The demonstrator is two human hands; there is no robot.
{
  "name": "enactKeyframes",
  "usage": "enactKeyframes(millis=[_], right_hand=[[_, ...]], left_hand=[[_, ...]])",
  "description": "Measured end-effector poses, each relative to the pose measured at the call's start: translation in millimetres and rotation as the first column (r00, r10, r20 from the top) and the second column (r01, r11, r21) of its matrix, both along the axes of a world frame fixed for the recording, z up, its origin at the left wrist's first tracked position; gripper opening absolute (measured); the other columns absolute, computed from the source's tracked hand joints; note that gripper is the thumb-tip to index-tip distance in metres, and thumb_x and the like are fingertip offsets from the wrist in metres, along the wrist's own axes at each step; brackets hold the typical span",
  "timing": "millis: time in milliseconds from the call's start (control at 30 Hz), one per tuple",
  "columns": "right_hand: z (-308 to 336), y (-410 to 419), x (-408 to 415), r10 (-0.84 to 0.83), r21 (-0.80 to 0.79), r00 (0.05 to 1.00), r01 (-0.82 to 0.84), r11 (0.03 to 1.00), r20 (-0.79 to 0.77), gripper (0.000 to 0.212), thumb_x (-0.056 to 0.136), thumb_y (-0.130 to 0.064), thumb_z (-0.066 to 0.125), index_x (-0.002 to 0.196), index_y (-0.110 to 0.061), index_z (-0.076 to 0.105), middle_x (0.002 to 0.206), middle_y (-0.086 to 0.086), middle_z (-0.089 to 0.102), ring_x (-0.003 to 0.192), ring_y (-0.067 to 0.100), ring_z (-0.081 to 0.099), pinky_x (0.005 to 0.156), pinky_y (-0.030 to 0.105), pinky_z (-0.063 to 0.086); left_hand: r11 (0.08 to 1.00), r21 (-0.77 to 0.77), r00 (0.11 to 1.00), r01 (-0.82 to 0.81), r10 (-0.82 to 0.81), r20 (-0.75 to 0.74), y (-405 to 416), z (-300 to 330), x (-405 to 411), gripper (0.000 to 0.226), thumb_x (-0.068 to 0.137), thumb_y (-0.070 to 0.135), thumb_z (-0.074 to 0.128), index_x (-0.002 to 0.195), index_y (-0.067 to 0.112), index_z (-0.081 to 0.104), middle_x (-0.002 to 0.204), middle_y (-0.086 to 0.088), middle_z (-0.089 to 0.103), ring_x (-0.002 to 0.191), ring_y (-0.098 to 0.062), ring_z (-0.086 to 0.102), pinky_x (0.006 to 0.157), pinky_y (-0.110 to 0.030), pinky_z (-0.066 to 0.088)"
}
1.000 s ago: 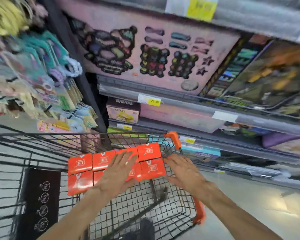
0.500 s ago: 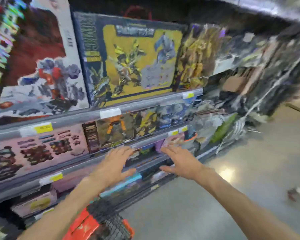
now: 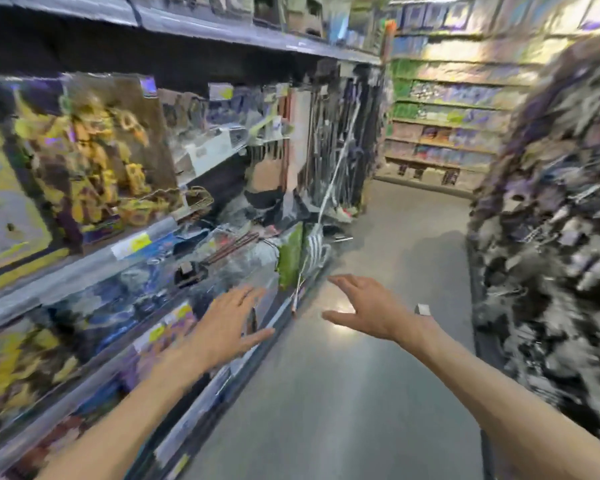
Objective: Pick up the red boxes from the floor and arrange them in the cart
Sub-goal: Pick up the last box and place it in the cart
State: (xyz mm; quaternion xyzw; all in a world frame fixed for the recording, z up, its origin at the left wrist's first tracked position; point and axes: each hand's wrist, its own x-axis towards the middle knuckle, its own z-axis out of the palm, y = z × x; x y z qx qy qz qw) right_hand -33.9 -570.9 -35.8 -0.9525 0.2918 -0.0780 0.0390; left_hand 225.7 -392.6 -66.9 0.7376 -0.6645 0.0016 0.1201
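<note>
Glossy grey floor (image 3: 343,393) runs between blurred toy shelves (image 3: 146,237); left hand (image 3: 229,323) and right hand (image 3: 368,310) hover spread and empty; no red boxes or cart in view now; small card cartons, I'd judge light, stiff, best gripped by opposite edges.

No readable text anywhere; heavy motion blur. Yellow-and-white price tags (image 3: 131,244) on shelf rail (image 3: 84,268), up and left of left hand (image 3: 227,322), print smeared, no digits legible. More yellow tags (image 3: 174,320) on lower rail just left of that hand, also unreadable. Toy box (image 3: 94,161) artwork above, no lettering legible. Small white tag (image 3: 423,309) on floor (image 3: 326,393) just right of right hand (image 3: 368,311), blank or blurred.
</note>
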Motion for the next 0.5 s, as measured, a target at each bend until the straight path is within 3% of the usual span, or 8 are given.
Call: enactKeyframes(millis=[233,500], right_hand=[[5.5,-134.2,-91.7,-0.226,0.003,0.974,0.226,0.974,-0.031,0.086,0.093,-0.071,0.050,0.160,-0.021,0.026,0.164,0.003,0.033,0.150,0.022,0.032,0.121,0.037,0.024],[-9.9,-282.6,-127.7,-0.428,-0.016,0.904,0.428,0.904,-0.007,0.088,0.092,-0.071,0.052,0.160,-0.020,0.027,0.157,0.002,0.042,0.144,0.023,0.040,0.118,0.038,0.033]], left_hand=[[0.984,-0.010,0.983,0.180,-0.180,-0.025,-183.9,-4.7,-53.9,0.089,0.092,0.075,0.041,0.160,0.024,0.016,0.167,0.000,0.019,0.153,-0.017,0.019,0.125,-0.037,0.016],[0.936,-0.029,0.936,0.350,-0.350,-0.021,-383.5,-26.2,-53.7,0.089,0.091,0.077,0.038,0.160,0.026,0.014,0.165,0.001,0.023,0.152,-0.018,0.020,0.124,-0.036,0.015]])
